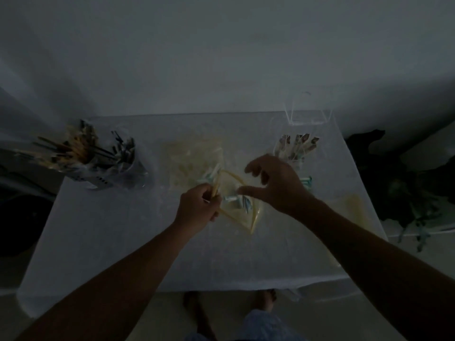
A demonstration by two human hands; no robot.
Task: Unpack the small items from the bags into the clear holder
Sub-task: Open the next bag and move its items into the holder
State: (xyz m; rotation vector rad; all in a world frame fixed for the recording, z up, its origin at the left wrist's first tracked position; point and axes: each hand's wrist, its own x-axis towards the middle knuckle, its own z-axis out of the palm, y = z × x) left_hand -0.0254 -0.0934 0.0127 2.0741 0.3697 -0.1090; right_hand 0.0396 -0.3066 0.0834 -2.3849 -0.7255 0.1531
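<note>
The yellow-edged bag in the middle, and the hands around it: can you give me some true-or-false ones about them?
1. The left hand pinches the rim of the yellow-edged bag. True.
2. The right hand grips a pair of scissors. False: it hovers open over the bag, holding nothing.
3. The bag has small pale items inside. True.
4. The clear holder stands left of the bag. False: it stands to the right.
5. The table has a red cloth. False: it looks white.

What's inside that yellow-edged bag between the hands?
Inside the bag, a few small pale and teal items show through the plastic. The dim light hides what they are, and the left hand covers one edge.
</note>
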